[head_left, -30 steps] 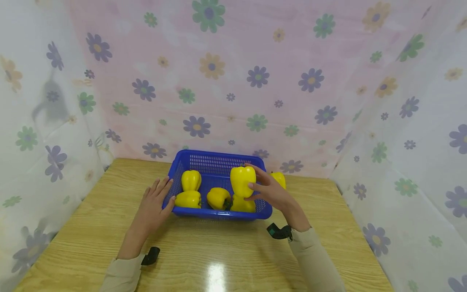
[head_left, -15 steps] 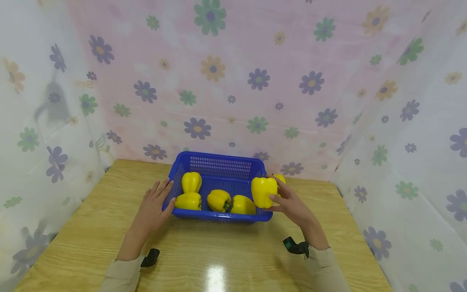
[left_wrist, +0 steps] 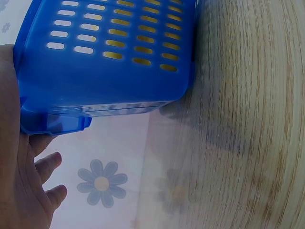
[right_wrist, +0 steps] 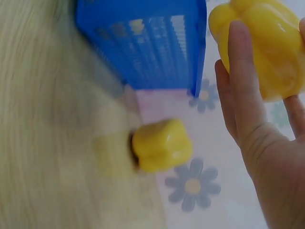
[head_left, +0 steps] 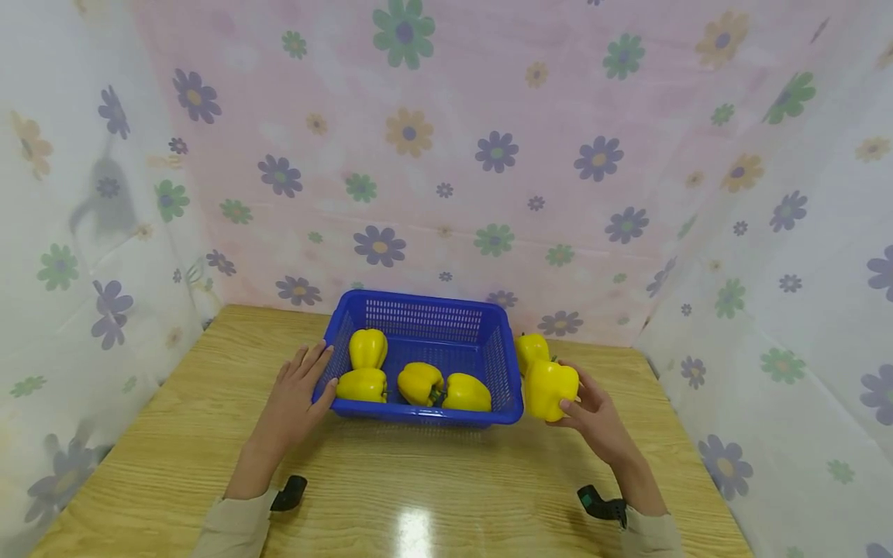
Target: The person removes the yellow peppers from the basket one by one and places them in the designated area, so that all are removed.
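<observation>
My right hand (head_left: 601,425) holds a yellow bell pepper (head_left: 549,391) just outside the right end of the blue plastic basket (head_left: 427,416). In the right wrist view, the fingers (right_wrist: 244,81) wrap around this pepper, clear of the table. Along the basket's left rim rests my left hand (head_left: 291,399), its fingers fairly straight; the left wrist view has the palm (left_wrist: 14,181) right at the rim. Inside the basket lie several more yellow peppers, one (head_left: 367,349) at the left and another (head_left: 467,393) at the front right.
Another yellow pepper (head_left: 532,350) sits on the wooden table (head_left: 349,480) by the basket's right end, partly overlapped by the held one. Flower-patterned cloth (head_left: 446,155) rises behind the table and along both sides.
My right hand has carried the pepper from above the basket, over its right rim, out to the right and towards me. My left hand has stayed on the left rim.
</observation>
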### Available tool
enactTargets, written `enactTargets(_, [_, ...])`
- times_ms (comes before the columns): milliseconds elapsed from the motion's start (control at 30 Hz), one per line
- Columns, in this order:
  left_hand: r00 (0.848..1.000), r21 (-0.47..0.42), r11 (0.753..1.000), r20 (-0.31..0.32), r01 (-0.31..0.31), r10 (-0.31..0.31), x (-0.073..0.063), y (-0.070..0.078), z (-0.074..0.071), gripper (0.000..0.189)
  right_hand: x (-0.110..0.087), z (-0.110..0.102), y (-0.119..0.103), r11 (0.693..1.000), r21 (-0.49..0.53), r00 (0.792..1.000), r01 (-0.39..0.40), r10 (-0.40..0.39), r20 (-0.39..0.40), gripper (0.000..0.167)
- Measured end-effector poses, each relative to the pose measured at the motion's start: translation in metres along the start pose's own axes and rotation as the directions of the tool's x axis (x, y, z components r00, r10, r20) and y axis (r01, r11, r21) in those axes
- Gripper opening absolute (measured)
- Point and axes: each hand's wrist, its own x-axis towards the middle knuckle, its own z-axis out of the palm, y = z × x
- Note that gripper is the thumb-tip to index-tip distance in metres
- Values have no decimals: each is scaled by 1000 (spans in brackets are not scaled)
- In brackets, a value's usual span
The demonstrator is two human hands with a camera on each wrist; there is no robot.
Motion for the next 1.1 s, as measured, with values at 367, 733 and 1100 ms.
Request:
enactTargets(367, [1000, -11, 1000, 10, 6, -6, 1, -3, 1, 59, -18, -31, 14, 996, -51, 993, -69, 64, -98, 65])
enactTargets(733, [1000, -20, 1000, 10, 8, -8, 1, -5, 2, 59, -9, -65, 25, 964, -191, 974, -187, 158, -160, 68])
enactTargets(1100, [1000, -20, 1000, 10, 6, -6, 1, -5, 4, 59, 18, -103, 31, 920, -275, 959, -279, 253, -127, 73])
